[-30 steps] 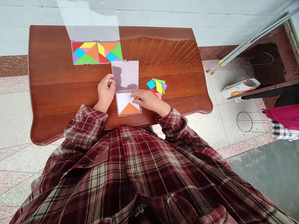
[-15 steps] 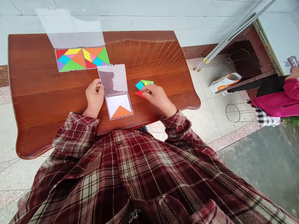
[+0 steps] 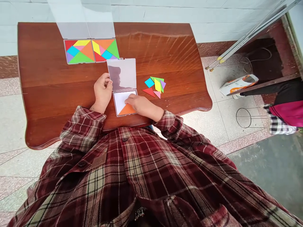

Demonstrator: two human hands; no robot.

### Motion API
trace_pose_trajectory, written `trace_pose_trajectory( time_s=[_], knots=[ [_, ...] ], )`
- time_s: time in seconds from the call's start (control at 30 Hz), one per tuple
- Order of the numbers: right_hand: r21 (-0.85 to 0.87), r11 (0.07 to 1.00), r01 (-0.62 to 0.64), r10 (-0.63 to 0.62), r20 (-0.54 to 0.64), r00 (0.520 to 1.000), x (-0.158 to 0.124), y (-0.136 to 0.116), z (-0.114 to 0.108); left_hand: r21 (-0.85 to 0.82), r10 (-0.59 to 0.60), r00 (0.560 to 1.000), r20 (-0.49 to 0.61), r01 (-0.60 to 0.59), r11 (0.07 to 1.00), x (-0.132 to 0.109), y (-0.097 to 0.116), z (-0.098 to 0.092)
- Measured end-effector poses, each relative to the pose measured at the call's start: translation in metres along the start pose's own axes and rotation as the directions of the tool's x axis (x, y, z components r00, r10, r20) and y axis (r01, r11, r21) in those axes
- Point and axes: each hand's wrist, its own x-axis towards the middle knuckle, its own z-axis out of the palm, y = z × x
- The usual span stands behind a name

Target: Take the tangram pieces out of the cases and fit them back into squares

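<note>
Wooden tabletop (image 3: 47,104) beneath me: my right hand (image 3: 139,105), fingers together, rests in the open case (image 3: 114,104); I cannot tell if it grips anything. A slip could shift the orange triangle (image 3: 126,109).

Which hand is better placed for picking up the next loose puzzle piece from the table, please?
Probably the right hand. It rests on the open plastic box, on the same side as the loose puzzle pieces. The left hand is farther from them and is holding the clear lid.
</note>
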Motion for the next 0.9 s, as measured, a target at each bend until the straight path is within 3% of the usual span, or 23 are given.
trace_pose_trajectory(
  time_s=[0.27, 0.9],
  knots=[
    [0.026, 1.000, 0.003, -0.003, 0.012, 1.000, -0.002, -0.002, -0.001, 0.000, -0.010, 1.000, 0.004, 0.010, 1.000, 0.001, -0.005, 0.001],
    [-0.114, 0.993, 0.002, 0.005, 0.060, 0.998, -0.004, -0.010, -0.003, 0.030, -0.020, 1.000, 0.008, 0.020, 0.999, 0.001, -0.005, 0.002]
  ],
)
